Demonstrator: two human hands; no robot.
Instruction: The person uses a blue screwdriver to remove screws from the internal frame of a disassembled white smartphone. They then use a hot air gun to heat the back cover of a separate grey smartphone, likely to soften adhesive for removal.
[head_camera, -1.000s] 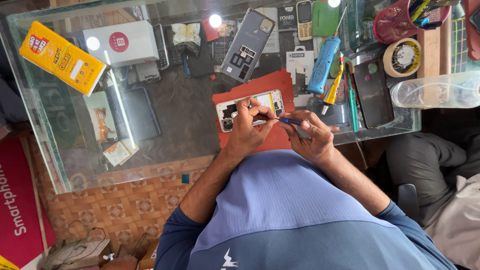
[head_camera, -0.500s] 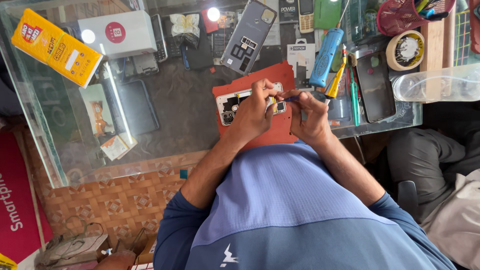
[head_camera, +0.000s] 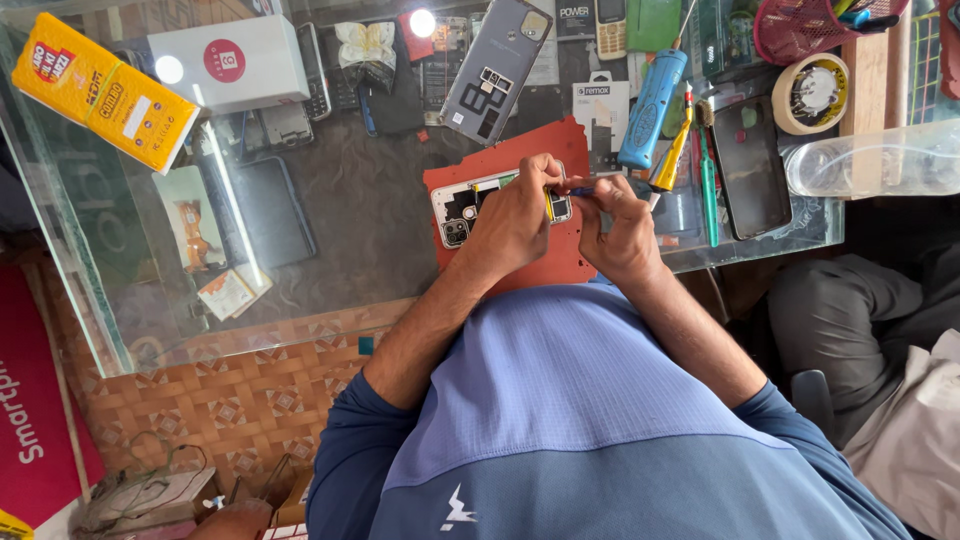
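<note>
Both hands have drawn closer together over the opened white phone with its back cover off (head_camera: 470, 203) since the earlier frames, the right hand (head_camera: 622, 228) now nearly touching the left hand (head_camera: 515, 220), and the camera has shifted a little.

From the head view, the phone lies on a red rubber work mat (head_camera: 520, 155) on the glass tabletop (head_camera: 380, 220). The left hand rests on the phone's right part, its fingers curled and pressed down, pinning it to the mat. The right-hand fingers are pinched around a thin blue-handled tool (head_camera: 578, 189), whose tip points at the phone's edge beside the left fingertips.

Just beyond the right hand lie a blue cylindrical power tool (head_camera: 652, 110) and a yellow-handled screwdriver (head_camera: 672, 155). Farther right are a dark phone back cover (head_camera: 752, 165) and a roll of tape (head_camera: 810, 93). A grey phone, face down (head_camera: 497, 65), lies above the mat; a yellow carton (head_camera: 105, 90) and a white box (head_camera: 228, 65) sit far left.
</note>
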